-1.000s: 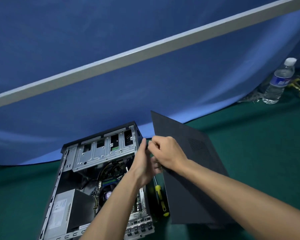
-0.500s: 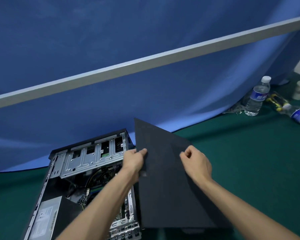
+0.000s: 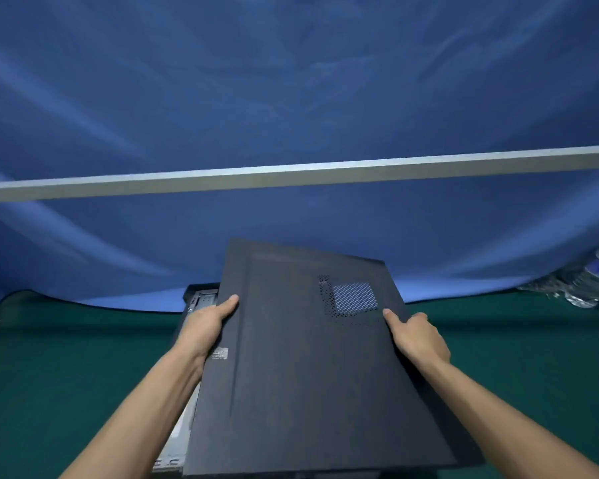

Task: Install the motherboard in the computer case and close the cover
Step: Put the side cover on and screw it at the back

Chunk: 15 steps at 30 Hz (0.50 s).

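A black side cover (image 3: 301,368) with a perforated vent near its far right is held tilted over the computer case (image 3: 201,299), hiding almost all of it. Only a strip of the case's metal frame shows along the cover's left edge. My left hand (image 3: 208,326) grips the cover's left edge, thumb on top. My right hand (image 3: 417,335) grips the right edge, thumb on the top face beside the vent. The motherboard is hidden under the cover.
The case lies on a green table (image 3: 66,375). A blue cloth backdrop with a grey bar (image 3: 291,174) hangs behind it. A clear water bottle (image 3: 592,281) stands at the far right edge of the table.
Both hands have lifted the cover from the table on the right and swung it left over the open case. The camera view has turned so the case is now centred.
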Available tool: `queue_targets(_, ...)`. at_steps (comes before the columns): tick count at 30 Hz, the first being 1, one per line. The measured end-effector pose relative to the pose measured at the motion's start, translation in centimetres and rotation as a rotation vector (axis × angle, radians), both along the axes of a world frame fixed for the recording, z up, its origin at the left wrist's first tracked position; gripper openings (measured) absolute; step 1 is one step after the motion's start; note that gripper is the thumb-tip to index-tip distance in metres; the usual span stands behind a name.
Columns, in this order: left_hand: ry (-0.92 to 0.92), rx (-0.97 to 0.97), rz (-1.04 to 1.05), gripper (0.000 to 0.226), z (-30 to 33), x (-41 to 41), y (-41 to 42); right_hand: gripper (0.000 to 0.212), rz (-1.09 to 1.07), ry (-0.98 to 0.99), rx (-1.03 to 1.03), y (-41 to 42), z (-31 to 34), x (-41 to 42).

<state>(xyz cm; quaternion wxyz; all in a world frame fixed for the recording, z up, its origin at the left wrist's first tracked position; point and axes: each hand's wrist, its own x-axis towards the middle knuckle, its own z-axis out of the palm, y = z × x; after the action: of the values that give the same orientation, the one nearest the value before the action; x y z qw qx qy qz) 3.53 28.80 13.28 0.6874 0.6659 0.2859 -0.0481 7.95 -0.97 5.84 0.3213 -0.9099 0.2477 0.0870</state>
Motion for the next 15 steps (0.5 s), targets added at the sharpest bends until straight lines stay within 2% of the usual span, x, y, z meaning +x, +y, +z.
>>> queue_targets(2, -0.003, 0.153, 0.023, 0.035, -1.1, 0.0, 2.7, 0.062, 0.0, -0.012, 0.017, 1.8, 0.0, 0.0)
queue_targets(4, 0.015, 0.417, 0.006, 0.045, -2.9, 0.4, 5.5, 0.057, 0.008, -0.033, -0.008, 3.7, -0.1, -0.3)
queue_targets(6, 0.104, 0.711, -0.065, 0.053, -5.2, 0.6, 8.0, 0.053, 0.031, -0.04, -0.013, 5.5, -0.6, -0.9)
queue_targets(8, 0.19, 0.895, -0.1, 0.058, -7.5, 0.4, 10.1, 0.051, 0.074, -0.048, -0.026, 7.2, -1.3, -1.5)
queue_targets(15, 0.315, 1.1, -0.2, 0.055, -12.5, -0.4, 12.9, 0.053, 0.145, 0.055, -0.123, 9.6, -3.9, -1.7)
